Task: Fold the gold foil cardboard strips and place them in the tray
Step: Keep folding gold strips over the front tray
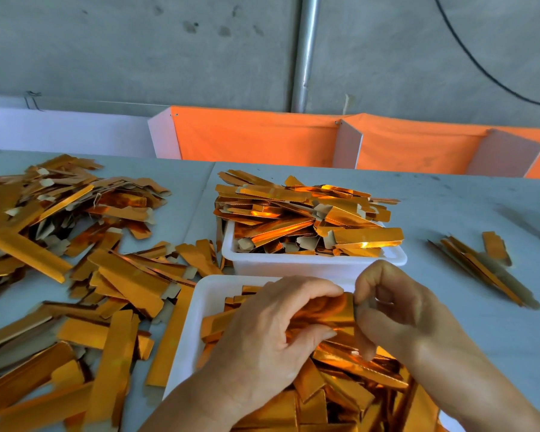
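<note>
far left: loose heap of flat gold strips (75, 260) spread over the grey table (449, 207), some foil up, some showing brown card backing.

centre, near edge: near white tray (200, 307) partly filled with folded strips. above it, the left hand (272, 335) is curled round a held strip (328, 313), fingers wrapped over its top edge, thumb pressing from below. the strip runs rightward out of that hand and sits between the two hands, just over the tray contents.

behind it: far white tray (309, 263), touching or just beside the near one, heaped above its rim with folded strips.

right of centre: the right hand (396, 310) pinches the strip's right end, thumb and forefinger closed on it, other fingers curled loosely. cannot tell how far the fold is made.

far right: small bundle of strips (480, 263) lying on the table, well apart from the trays.

back: orange cloth panels (256, 135), grey wall, metal pole (306, 51).
</note>
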`<state>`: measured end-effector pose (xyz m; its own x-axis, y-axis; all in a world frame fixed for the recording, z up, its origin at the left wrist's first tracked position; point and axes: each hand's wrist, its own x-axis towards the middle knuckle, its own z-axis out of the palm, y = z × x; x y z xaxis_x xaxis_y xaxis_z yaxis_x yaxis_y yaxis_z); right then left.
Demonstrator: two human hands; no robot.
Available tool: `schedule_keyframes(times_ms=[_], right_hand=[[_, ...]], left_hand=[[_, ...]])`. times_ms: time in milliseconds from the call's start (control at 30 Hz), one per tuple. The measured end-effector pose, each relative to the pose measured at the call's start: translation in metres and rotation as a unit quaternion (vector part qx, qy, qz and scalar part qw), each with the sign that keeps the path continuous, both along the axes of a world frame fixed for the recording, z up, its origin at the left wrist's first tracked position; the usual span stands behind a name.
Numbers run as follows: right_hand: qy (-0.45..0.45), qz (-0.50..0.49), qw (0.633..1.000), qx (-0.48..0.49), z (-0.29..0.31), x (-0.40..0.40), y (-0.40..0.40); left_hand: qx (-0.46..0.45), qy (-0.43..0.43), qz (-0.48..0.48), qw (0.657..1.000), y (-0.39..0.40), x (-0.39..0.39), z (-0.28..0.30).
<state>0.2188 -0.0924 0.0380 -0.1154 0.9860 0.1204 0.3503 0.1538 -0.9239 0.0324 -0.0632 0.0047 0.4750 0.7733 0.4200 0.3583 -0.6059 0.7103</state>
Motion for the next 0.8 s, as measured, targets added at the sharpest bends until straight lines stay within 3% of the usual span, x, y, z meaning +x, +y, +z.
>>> schedule_keyframes(times_ms=[133, 300, 400, 800], right_hand=[[0.006, -0.004, 1.000, 0.008, -0.0005, -0.0008, 0.0016], [0.164, 0.058, 0.984, -0.044, -0.0033, 0.0052, 0.0015], [0.212, 0.074, 0.973, -0.058, -0.0045, 0.0065, 0.0014], [0.166, 0.026, 0.984, -0.063, 0.0011, 0.0016, 0.0000]], left_hand=[[0.020, 0.008, 0.009, 1.000, -0.0001, 0.0010, -0.0001], [0.022, 0.002, 0.018, 1.000, 0.0006, 0.0008, -0.0010], [0.019, 0.004, 0.018, 1.000, 0.0002, 0.0008, -0.0005], [-0.009, 0.003, 0.023, 1.000, 0.0008, 0.0006, -0.0014]])
